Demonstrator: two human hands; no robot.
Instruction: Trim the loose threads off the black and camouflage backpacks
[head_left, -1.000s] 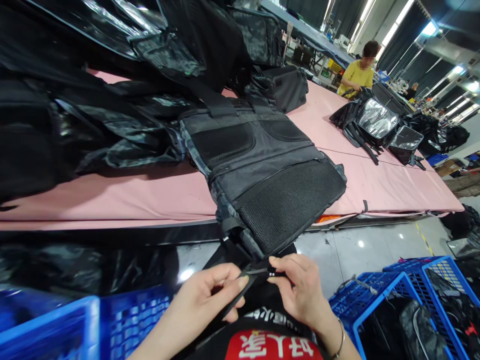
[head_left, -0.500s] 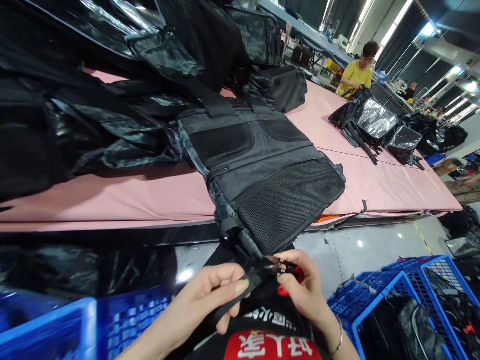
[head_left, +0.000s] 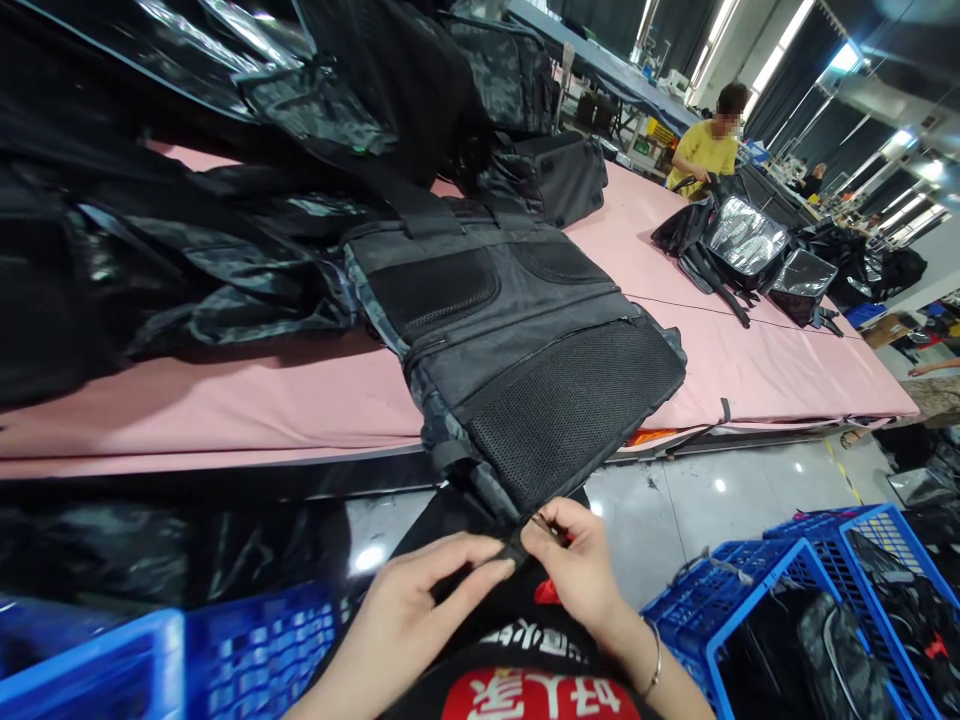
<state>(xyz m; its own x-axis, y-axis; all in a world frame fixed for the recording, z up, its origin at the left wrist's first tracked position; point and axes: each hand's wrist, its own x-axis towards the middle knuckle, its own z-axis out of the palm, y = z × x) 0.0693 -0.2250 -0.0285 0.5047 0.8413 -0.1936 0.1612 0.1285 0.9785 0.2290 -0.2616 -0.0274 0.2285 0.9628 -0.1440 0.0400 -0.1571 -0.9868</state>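
Note:
A black backpack (head_left: 457,370) with mesh back panels lies on the pink-covered table (head_left: 285,400), its lower corner hanging over the near edge. Just below that corner, my left hand (head_left: 424,590) pinches a black webbing strap (head_left: 512,550) between thumb and fingers. My right hand (head_left: 576,565) is closed beside it, fingertips meeting at the strap. Small thread snips (head_left: 549,592) with red on the handle stay in the right hand, mostly hidden by the palm and fingers. Whether the right fingertips also grip the strap is hard to see.
Dark camouflage bags (head_left: 225,270) are heaped on the table's left side. Silver-lined bags (head_left: 746,235) sit farther right, near a person in a yellow shirt (head_left: 705,150). Blue crates (head_left: 750,560) stand at lower right, and another blue crate (head_left: 97,665) at lower left.
My hands have come together at the strap. The snips, whose blades were clearly exposed, are now tucked into my right hand. My left hand has slid along toward the strap's end.

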